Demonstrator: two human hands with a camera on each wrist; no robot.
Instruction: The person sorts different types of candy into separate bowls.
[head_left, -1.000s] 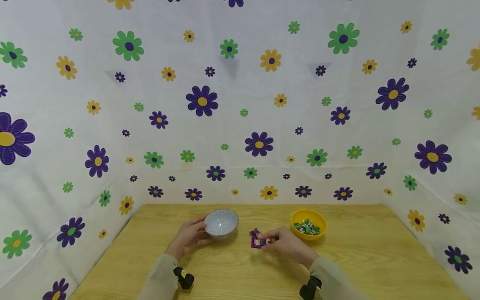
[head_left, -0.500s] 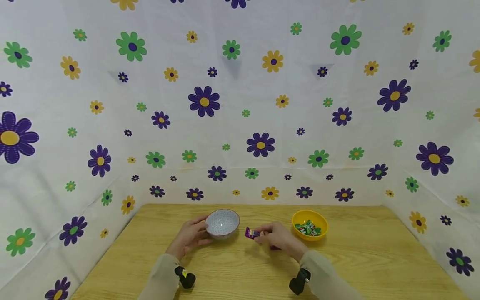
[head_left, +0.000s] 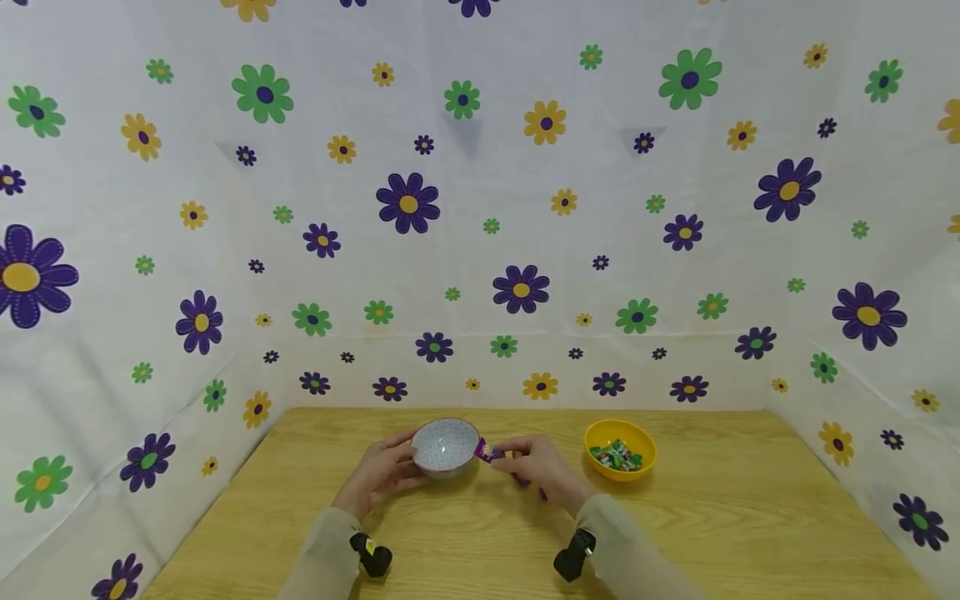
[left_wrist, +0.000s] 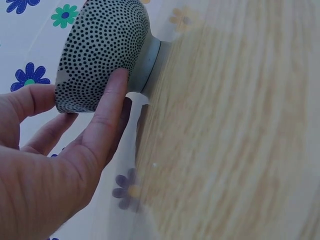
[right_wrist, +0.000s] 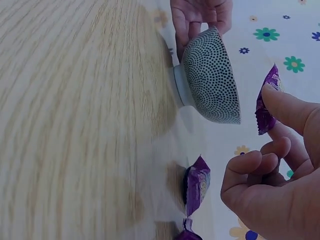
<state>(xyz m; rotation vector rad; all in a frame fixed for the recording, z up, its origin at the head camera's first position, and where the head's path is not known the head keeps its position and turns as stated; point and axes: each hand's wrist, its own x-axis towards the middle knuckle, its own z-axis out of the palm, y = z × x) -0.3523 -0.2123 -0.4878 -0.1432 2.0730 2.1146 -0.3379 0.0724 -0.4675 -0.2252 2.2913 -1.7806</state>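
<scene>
A wood-grain table (head_left: 450, 546) fills the lower part of the scene, closed in by white hangings (head_left: 457, 246) printed with purple, green and yellow flowers (head_left: 521, 289). The left hand (head_left: 381, 477) holds the patterned bowl (head_left: 445, 447) by its side on the table. The right hand's (head_left: 542, 468) fingers pinch a purple sweet (right_wrist: 267, 102) near the bowl's rim; more purple sweets (right_wrist: 197, 185) lie below, their number hard to judge. Rightward, a yellow bowl (head_left: 621, 476) contains green sweets (head_left: 618, 456).

In your head view, your right hand (head_left: 538, 468) partly hides the small purple-wrapped candies (head_left: 543, 493) below; your left wrist view crops the round, black-dotted, pale ceramic bowl (left_wrist: 102, 55) at top.
</scene>
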